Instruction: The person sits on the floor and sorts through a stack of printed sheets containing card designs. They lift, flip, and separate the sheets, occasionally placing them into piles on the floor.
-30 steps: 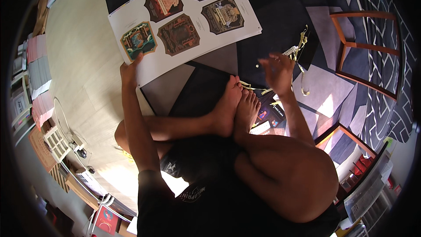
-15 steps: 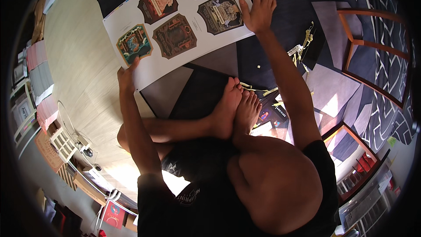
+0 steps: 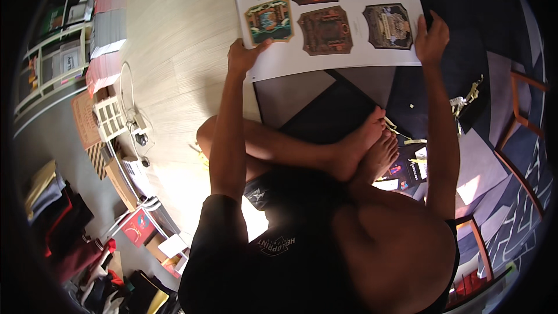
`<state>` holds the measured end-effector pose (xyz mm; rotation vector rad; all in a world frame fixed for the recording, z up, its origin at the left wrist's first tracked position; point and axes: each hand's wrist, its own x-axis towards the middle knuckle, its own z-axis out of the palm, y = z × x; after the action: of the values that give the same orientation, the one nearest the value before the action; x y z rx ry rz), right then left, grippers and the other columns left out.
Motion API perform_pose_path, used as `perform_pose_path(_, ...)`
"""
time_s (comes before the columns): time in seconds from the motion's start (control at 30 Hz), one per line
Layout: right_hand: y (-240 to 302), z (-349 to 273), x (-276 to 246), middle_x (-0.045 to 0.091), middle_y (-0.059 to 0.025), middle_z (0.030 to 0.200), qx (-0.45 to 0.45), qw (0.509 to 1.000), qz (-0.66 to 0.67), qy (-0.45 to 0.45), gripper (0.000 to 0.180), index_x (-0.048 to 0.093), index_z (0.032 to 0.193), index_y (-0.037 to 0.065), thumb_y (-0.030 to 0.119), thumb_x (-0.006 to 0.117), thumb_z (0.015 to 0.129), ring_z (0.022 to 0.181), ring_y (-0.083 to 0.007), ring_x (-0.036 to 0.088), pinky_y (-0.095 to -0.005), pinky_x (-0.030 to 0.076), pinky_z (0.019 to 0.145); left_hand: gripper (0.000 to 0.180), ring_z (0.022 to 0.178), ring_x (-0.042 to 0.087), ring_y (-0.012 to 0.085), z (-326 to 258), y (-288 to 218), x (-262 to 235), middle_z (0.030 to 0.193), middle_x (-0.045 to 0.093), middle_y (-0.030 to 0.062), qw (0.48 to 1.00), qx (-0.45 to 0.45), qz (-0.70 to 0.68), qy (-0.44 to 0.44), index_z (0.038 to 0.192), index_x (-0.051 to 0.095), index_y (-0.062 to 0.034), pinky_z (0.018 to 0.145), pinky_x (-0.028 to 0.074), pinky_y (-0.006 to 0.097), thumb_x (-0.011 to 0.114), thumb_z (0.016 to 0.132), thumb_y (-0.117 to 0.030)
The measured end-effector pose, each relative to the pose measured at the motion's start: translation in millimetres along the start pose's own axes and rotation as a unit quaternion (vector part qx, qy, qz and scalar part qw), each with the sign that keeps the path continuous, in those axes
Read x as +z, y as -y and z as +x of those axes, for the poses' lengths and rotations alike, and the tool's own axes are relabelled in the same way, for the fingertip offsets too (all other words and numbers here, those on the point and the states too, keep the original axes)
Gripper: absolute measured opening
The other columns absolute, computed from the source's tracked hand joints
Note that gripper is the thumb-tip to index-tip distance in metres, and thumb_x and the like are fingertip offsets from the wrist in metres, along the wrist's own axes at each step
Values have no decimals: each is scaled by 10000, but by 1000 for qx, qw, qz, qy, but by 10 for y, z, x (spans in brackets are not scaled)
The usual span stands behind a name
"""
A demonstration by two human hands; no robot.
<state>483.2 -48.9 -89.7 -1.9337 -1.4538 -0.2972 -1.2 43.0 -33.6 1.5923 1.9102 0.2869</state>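
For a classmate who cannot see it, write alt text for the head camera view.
Seated barefoot on the floor, a person holds a large white printed sheet of ornate dark badge designs, left hand on its lower left corner, right hand on its right edge. Dark mats lie beneath, on a pale wooden floor.

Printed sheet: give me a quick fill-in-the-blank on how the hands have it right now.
1. The left hand grips the sheet at its lower ____ corner.
2. The right hand grips the sheet's ____ edge.
3. The sheet bears ornate ____ in dark frames.
4. The person's crossed feet are ____, with no shoes.

Missing words: left; right; pictures; bare
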Motion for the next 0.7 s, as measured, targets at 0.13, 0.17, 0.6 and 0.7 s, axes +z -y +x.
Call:
perform_pose_path(0.13,-1,-61,11,624,-223,1152,-15,1000,-20,9,450,600,1228,-12,366,583,985,1122,-382,566,-502,403,991,663,925,641,315,-194,-193,-179,993,654,184,956,139,24,-257,1068,649,40,792,519,410,820,763,-523)
perform_pose_path(0.17,-13,-50,14,628,-226,1143,-19,1000,-15,7,449,602,1223,-16,367,576,989,1113,-384,571,-501,406,988,620,994,601,320,-247,-224,-189,1051,631,187,945,169,18,-278,1107,631,29,859,466,436,790,797,-484)
perform_pose_path(0.6,57,-52,-14,618,-258,1129,6,1000,4,19,434,605,1208,-17,360,533,1007,1085,-416,580,-498,417,968,656,1502,92,403,-155,264,325,1592,192,250,975,88,-58,-198,1512,285,5,1187,-7,577,340,1043,-451)
perform_pose_path(0.7,93,-69,-1,614,-256,1137,31,999,9,24,451,607,1212,-7,386,513,1013,1072,-420,582,-506,417,964,659,1502,96,408,-96,264,36,1585,207,256,961,125,-80,-234,1509,290,6,1177,-17,598,354,1036,-449)
